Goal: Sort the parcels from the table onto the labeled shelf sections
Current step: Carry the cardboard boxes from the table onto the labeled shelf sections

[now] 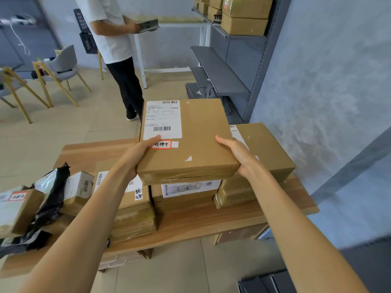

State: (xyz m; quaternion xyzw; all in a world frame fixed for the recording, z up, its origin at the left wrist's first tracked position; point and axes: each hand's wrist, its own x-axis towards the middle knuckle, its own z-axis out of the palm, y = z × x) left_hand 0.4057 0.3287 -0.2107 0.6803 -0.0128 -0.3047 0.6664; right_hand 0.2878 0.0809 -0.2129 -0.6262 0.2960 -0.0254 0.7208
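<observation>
Flat parcel (190,138) was held above the counter (207,218) w/ both grips grasping its near corners: left hand (138,154), right hand (237,154). Risk: thumb hid the red-bordered tag (161,144), so wrong shelf (222,75) section likely; or it tipped fwd.

A person in a white shirt (110,32) and black trousers stood at about eleven o'clock, holding a flat grey object (149,25). Behind that figure stood a white-framed table (169,26). At nine to ten o'clock sat two grey chairs with yellow wooden legs (61,68). A black crate (87,42) hung on the far wall.
</observation>
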